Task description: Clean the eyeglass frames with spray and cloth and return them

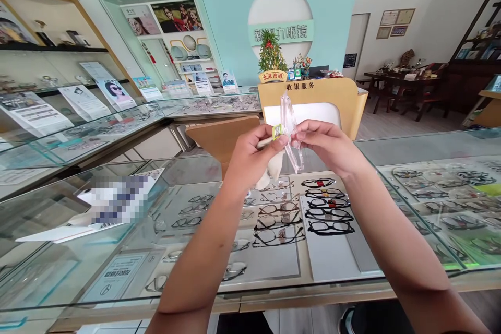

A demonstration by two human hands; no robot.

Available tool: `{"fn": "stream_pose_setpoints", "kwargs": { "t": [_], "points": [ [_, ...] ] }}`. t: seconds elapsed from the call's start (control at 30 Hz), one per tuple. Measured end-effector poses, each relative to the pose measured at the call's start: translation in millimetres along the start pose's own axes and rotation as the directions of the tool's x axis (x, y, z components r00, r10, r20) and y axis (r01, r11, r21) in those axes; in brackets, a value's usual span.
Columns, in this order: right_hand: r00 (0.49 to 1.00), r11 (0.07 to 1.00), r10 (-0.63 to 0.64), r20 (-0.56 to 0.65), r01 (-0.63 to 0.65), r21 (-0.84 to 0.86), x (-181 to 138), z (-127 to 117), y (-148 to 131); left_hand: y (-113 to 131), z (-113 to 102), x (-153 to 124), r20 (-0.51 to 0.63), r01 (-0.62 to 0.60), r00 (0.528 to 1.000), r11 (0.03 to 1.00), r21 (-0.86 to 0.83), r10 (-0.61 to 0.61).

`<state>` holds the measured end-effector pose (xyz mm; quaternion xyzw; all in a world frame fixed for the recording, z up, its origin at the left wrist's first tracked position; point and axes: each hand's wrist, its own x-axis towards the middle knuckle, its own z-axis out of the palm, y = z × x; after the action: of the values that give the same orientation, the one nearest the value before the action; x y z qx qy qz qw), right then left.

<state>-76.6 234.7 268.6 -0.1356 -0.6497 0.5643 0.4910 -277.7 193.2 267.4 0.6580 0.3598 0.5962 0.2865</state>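
I hold a pair of clear plastic-framed glasses [291, 133] upright above a glass display counter [219, 282]. My left hand [252, 154] is closed on a white cloth [272, 167] pressed against the frame, where a small yellow-green tag [277, 131] shows. My right hand [326, 146] pinches the other side of the frame with its fingertips. Under the glass below my hands lie rows of spectacle frames [329, 214] on grey trays.
A paper leaflet [105, 209] lies on the counter at left. More glass cases [78, 133] run along the left, with brochures. A yellow cashier desk [313, 96] with a potted plant [270, 57] stands behind. A dark table and chairs [407, 86] are at far right.
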Motion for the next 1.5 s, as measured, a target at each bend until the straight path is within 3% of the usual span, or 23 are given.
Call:
{"fn": "stream_pose_setpoints", "kwargs": {
  "t": [0.13,0.27,0.37,0.47,0.67,0.83,0.93,1.03,1.13,1.2,1.33,1.5],
  "points": [
    [0.998,0.995,0.055,0.028,-0.057,0.078,0.8,-0.8,-1.6,-6.2,-3.7,3.6,0.121,0.104,0.989,0.975,-0.198,-0.081],
    [0.997,0.992,0.067,0.028,-0.070,0.103,1.9,-5.4,-1.5,-5.6,-10.8,7.2,0.175,0.209,0.971,0.938,-0.276,-0.165],
    [0.997,0.991,0.067,0.042,-0.071,0.114,2.1,-10.4,-1.1,-1.2,-18.8,11.6,0.278,0.333,0.932,0.852,-0.404,-0.232],
    [0.992,0.989,0.100,0.079,-0.108,0.105,2.3,-14.5,-1.0,2.9,-27.0,15.3,0.362,0.391,0.908,0.743,-0.544,-0.212],
    [0.978,0.985,0.148,0.144,-0.158,0.063,2.5,-14.9,1.1,2.5,-34.9,17.5,0.300,0.371,0.928,0.619,-0.692,-0.221],
    [0.995,0.989,0.043,0.091,-0.055,0.138,0.9,-11.0,0.4,-0.6,-33.1,21.4,0.208,0.344,0.936,0.621,-0.705,-0.282],
    [0.999,0.988,-0.013,0.040,0.007,0.156,-1.0,-10.6,-3.1,-4.1,-29.7,23.1,0.167,0.328,0.942,0.679,-0.657,-0.292],
    [0.999,0.989,-0.045,0.006,0.044,0.143,-2.8,-12.1,-6.2,-7.1,-23.0,20.0,0.071,0.229,0.971,0.801,-0.554,-0.228],
    [0.999,0.992,-0.048,0.009,0.046,0.121,-4.4,-13.9,-7.6,-5.0,-15.2,10.2,0.010,0.070,0.997,0.953,-0.294,-0.071],
    [0.999,0.993,-0.050,0.019,0.048,0.111,-5.3,-14.1,-8.2,-0.9,-10.9,1.7,0.053,-0.053,0.997,0.995,-0.086,0.058],
    [0.997,0.992,-0.071,0.034,0.067,0.107,-6.7,-11.9,-9.9,4.9,-4.3,-10.9,0.181,-0.280,0.954,0.926,0.253,0.239],
    [0.997,0.991,-0.076,0.030,0.072,0.110,-6.6,-8.2,-11.4,0.4,-1.3,-11.0,0.210,-0.347,0.937,0.798,0.492,0.279]
  ]
}}
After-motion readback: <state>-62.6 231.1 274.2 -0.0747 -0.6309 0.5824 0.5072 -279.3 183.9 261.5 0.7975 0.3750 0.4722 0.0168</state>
